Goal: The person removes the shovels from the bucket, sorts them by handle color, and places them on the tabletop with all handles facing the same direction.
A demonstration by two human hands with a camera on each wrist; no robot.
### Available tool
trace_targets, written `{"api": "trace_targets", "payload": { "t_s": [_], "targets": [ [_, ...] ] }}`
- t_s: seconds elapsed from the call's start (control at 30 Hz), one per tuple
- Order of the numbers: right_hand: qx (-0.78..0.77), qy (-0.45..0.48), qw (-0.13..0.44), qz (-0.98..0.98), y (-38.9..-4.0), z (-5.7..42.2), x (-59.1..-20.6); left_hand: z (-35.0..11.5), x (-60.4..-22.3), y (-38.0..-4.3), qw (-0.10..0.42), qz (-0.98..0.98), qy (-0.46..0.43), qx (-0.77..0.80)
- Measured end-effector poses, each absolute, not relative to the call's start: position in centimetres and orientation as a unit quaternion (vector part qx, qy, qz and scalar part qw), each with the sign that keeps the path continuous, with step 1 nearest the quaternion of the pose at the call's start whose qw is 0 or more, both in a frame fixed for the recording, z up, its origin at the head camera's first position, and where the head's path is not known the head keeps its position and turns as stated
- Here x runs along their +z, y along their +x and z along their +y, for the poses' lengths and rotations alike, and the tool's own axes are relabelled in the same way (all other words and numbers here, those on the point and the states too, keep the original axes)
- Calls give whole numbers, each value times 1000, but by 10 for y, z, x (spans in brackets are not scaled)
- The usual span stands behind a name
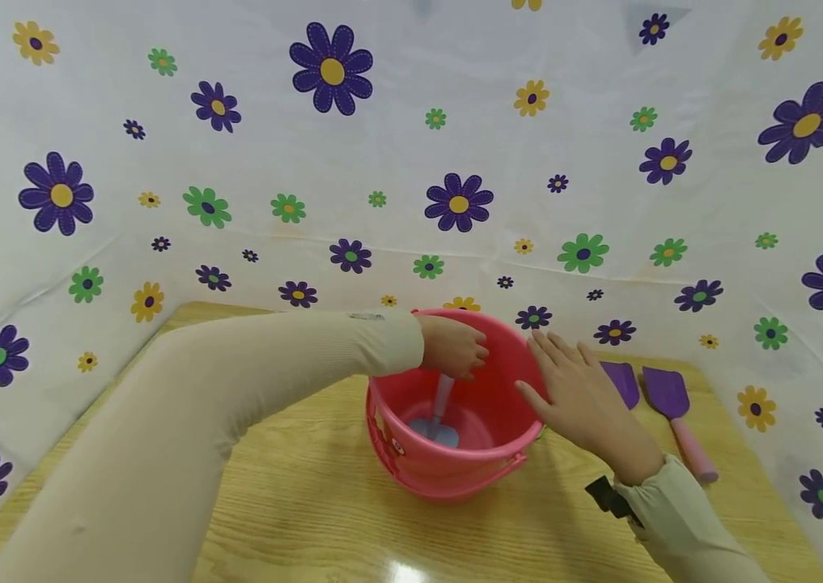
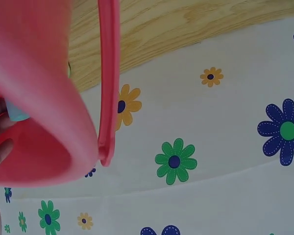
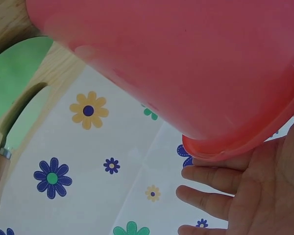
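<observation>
A pink-red bucket point(image 1: 455, 478) stands upright on the wooden table. My left hand point(image 1: 452, 346) reaches in over its far-left rim and grips the handle point(image 1: 443, 397) of a toy shovel. The shovel's pale blue blade point(image 1: 446, 436) is down at the bucket's bottom. In the left wrist view, a light blue handle end point(image 2: 17, 113) shows among the fingers. At the right side of the rim, my right hand point(image 1: 582, 397) has its fingers straight and spread. The right wrist view shows that hand point(image 3: 264, 196) against the bucket's rim point(image 3: 220, 152).
Right of the bucket lie a purple toy spade with a pink handle point(image 1: 693, 449) and another purple blade point(image 1: 622, 380), partly behind my hand. A green rounded thing point(image 3: 19, 73) lies beside the bucket. A flowered white sheet point(image 1: 382, 138) rises around the table's back and sides.
</observation>
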State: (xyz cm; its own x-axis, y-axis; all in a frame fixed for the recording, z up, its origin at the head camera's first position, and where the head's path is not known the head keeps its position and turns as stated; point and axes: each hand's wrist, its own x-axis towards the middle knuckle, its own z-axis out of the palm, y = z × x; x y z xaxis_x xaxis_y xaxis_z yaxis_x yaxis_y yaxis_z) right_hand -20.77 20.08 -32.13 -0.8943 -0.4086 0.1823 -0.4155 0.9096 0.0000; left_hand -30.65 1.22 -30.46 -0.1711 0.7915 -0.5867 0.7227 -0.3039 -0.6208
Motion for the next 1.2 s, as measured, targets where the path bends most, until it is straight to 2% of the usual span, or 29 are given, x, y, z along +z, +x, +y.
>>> {"api": "trace_targets", "payload": {
  "t_s": [0.63, 1.2],
  "targets": [
    [24, 209, 82, -974, -207, 200, -320, 9, -314, -308, 23, -598, -646, 473],
    [21, 213, 86, -973, -207, 201, -321, 1, -309, -294, 46, -612, -667, 423]
  ]
}}
